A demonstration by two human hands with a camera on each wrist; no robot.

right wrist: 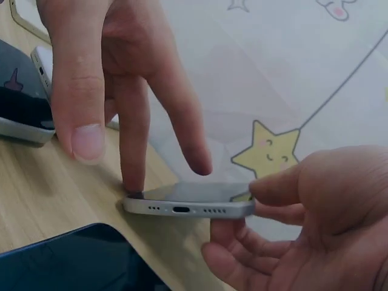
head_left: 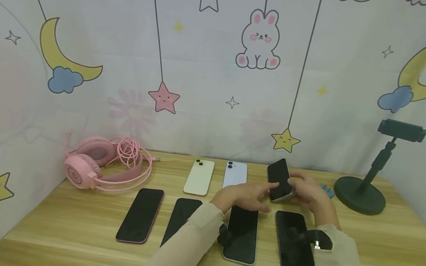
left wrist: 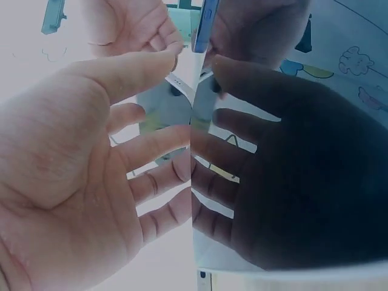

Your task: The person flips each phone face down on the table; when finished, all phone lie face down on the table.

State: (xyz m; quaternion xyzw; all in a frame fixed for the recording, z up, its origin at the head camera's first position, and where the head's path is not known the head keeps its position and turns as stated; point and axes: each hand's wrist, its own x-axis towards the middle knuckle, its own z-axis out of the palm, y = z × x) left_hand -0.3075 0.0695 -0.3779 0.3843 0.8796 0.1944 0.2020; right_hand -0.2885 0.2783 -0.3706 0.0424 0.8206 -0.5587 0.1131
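Nearest, two long beige sleeves (head_left: pixel 186 249) stretched over a pale wood-grain table (head_left: pixel 63 243), with a black wrist device (head_left: pixel 322 239) at the right cuff; beneath and beside them, in a front row from left to right, a black-screened phone with a pinkish edge (head_left: pixel 140 215), a black-screened phone partly under the left sleeve (head_left: pixel 178 217), a black-screened phone with a pale edge (head_left: pixel 241 243) and a black-screened phone partly under the right wrist (head_left: pixel 288 226); beyond that row, the left hand (head_left: pixel 246 195), fingers spread well apart and gripping nothing, one fingertip just over the screen of a silver-edged slim phone with a dark glossy face (head_left: pixel 279 175), another at its left end, contact hard to tell; to the right, the right hand (head_left: pixel 311 194), pinching that same phone by its right edge, thumb above and fingers curled below, with the phone tilted at the back of the table; alongside to the left, a pale lilac phone (head_left: pixel 235 175) and a cream phone (head_left: pixel 198 178), both back up; at far left, pink over-ear headphones (head_left: pixel 80 171) with a coiled cable; at far right, small blue pieces (head_left: pixel 327 191) and a dark round-based phone stand (head_left: pixel 361 195); behind everything, a white cartoon-printed backdrop (head_left: pixel 212 71).
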